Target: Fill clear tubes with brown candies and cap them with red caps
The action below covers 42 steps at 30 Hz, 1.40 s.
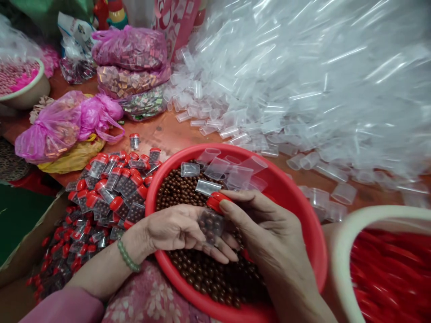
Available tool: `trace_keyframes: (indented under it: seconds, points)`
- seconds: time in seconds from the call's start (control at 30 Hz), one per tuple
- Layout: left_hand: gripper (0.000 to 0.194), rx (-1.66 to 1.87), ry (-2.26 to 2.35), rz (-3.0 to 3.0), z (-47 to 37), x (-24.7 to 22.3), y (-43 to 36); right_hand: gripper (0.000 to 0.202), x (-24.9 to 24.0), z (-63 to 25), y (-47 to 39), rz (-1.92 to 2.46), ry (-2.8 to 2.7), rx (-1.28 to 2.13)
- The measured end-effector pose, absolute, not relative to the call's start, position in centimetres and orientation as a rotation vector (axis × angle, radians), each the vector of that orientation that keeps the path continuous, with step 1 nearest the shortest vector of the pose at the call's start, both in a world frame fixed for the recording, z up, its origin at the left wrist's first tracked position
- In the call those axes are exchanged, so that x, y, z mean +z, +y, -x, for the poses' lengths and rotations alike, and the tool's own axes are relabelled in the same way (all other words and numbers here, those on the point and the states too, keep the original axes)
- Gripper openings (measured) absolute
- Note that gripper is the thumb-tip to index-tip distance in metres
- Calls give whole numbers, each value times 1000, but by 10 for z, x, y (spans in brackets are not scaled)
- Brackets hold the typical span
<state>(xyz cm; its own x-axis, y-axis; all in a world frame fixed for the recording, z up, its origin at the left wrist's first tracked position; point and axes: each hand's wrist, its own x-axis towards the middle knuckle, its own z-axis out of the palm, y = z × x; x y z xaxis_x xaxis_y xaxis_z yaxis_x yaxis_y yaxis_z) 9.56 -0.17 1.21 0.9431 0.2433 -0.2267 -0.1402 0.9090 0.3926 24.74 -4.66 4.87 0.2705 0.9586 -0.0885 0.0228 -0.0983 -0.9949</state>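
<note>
Over a red basin [314, 224] of brown balls [198, 269], my left hand [182, 229] holds a clear container [211, 224] filled with brown balls between thumb and fingers. My right hand [269, 224] pinches a red cap [217, 201] between thumb and forefinger, close above that container. Whether cap and container touch, I cannot tell. Clear empty sleeves [239, 176] lie on the balls at the basin's far side. To the left sits a heap of filled, red-capped containers [117, 184].
A large pile of clear sleeves [286, 80] covers the back right. A cream tub [340, 251] of red caps stands at right. Pink bags [129, 47] and a yellow bag [76, 157] lie at back left, near a bowl [33, 89].
</note>
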Motion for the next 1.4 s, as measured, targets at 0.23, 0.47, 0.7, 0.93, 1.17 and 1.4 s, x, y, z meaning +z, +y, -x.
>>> trace_keyframes:
  seconds: [0.23,0.47,0.7,0.93,1.17,1.4]
  points:
    - [33,186,282,-318,-94,16,1,14,45,-248,-49,1422,-993,1025]
    - [34,222,279,-404,-94,12,-3,8,44,-248,-50,1437,-1010,924]
    - [51,327,453,-641,-92,12,-7,16,43,-253,-50,1459,-895,929]
    - [36,349,669,-1083,-82,32,-9,22,35,-267,-50,1470,-684,777]
    - [27,233,736,-1514,-87,41,3,13,36,-268,-48,1431,-780,778]
    - [26,193,816,-1672,-87,44,0,6,44,-268,-45,1383,-824,779]
